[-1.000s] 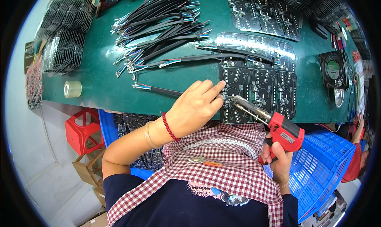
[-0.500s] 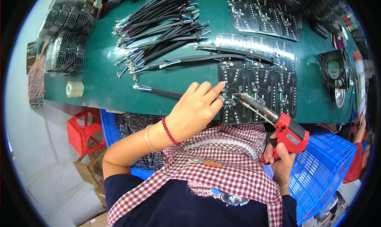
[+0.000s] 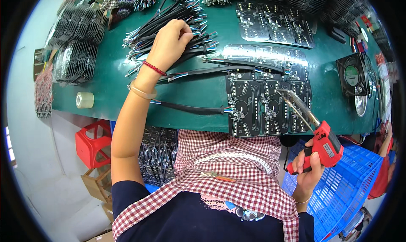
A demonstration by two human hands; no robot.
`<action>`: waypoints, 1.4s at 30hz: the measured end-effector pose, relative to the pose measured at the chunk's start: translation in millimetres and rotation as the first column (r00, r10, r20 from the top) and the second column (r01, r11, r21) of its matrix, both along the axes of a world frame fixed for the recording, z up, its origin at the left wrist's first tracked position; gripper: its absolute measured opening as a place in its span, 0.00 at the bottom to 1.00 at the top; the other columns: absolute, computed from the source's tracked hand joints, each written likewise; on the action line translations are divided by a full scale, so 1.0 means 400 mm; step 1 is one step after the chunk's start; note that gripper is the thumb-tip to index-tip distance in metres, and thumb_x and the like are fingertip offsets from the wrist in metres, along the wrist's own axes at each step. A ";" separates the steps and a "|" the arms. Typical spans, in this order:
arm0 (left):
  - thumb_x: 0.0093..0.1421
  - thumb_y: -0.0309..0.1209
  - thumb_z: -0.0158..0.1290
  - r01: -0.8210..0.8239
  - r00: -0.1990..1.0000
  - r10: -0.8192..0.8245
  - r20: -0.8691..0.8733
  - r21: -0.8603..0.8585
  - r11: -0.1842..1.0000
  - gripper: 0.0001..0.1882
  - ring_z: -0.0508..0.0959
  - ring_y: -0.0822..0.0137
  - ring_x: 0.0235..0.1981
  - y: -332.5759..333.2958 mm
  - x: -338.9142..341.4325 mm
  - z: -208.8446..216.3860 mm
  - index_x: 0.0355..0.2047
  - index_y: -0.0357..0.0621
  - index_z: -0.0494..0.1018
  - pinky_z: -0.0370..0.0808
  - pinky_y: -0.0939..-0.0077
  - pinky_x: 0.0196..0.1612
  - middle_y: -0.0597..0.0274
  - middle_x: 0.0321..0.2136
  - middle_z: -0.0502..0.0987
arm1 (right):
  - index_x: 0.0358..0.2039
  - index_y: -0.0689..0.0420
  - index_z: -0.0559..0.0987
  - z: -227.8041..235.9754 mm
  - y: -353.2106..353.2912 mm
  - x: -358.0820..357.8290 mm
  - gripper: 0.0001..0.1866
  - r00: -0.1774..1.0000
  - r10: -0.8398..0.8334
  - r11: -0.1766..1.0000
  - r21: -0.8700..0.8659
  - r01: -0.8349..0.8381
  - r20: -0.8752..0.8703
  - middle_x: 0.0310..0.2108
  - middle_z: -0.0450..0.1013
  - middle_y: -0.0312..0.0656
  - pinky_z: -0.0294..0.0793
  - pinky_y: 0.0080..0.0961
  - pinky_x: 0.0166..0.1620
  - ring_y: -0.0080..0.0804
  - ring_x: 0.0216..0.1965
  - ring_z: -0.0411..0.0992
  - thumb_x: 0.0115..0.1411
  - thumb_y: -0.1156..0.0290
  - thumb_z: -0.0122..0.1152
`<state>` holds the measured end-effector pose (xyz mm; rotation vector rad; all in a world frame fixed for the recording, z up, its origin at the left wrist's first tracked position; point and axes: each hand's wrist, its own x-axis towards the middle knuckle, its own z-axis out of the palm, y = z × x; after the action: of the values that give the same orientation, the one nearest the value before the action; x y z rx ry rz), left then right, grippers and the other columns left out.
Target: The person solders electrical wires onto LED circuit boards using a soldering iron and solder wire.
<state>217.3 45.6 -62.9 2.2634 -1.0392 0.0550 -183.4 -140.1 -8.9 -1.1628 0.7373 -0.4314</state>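
My left hand (image 3: 171,43) is over a heap of black sleeved cables (image 3: 148,34) with bare coloured wire ends; its fingers are curled in, and what they pinch, if anything, is hidden. In my right hand (image 3: 308,163) is a red soldering gun (image 3: 325,147), its metal tip pointing left over the middle of a black circuit board panel (image 3: 247,94) at the table's front edge. A single cable (image 3: 190,109) runs leftward from that panel's left board, passing behind my left forearm. Two more cables lie across a panel behind (image 3: 239,51).
Another board panel (image 3: 275,24) lies farther back on the green table (image 3: 203,89). Stacked boards (image 3: 76,62) and a tape roll (image 3: 84,100) stand left. At right are a black fan (image 3: 353,77) and, below, a blue crate (image 3: 338,178). A red stool (image 3: 93,144) stands at lower left.
My left hand has left the front board panel and moved up and left to the cable heap. The soldering gun has shifted slightly right, its tip now away from the left board.
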 end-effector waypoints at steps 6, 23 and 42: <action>0.53 0.28 0.58 0.037 0.955 -0.083 0.285 0.165 0.986 0.08 0.74 0.55 0.36 -0.067 -0.056 -0.026 0.32 0.40 0.72 0.72 0.68 0.39 0.58 0.30 0.73 | 0.45 0.65 0.65 -0.007 -0.024 0.015 0.17 0.999 -0.034 0.999 -0.007 0.034 0.035 0.15 0.64 0.39 0.61 0.18 0.18 0.19 0.12 0.57 0.64 0.64 0.47; 0.49 0.20 0.54 0.574 0.810 -0.580 0.086 0.083 0.814 0.19 0.76 0.64 0.29 -0.114 -0.382 0.066 0.43 0.46 0.77 0.75 0.73 0.29 0.60 0.32 0.71 | 0.45 0.63 0.65 -0.015 -0.054 -0.032 0.18 0.998 -0.057 0.994 -0.094 0.059 0.027 0.13 0.63 0.36 0.59 0.17 0.16 0.17 0.11 0.56 0.65 0.60 0.48; 0.42 0.20 0.53 0.565 0.818 -0.564 0.110 0.029 0.825 0.21 0.73 0.63 0.30 -0.101 -0.420 -0.009 0.41 0.41 0.77 0.73 0.71 0.31 0.59 0.31 0.70 | 0.46 0.66 0.67 -0.102 -0.003 -0.124 0.18 0.973 0.191 0.974 -0.099 -0.205 -0.131 0.18 0.67 0.41 0.64 0.20 0.21 0.23 0.17 0.62 0.62 0.66 0.55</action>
<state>49.1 5.1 -66.6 1.8721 -1.7337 -0.0655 -232.9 -141.1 -49.8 -1.3637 0.7002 -0.2384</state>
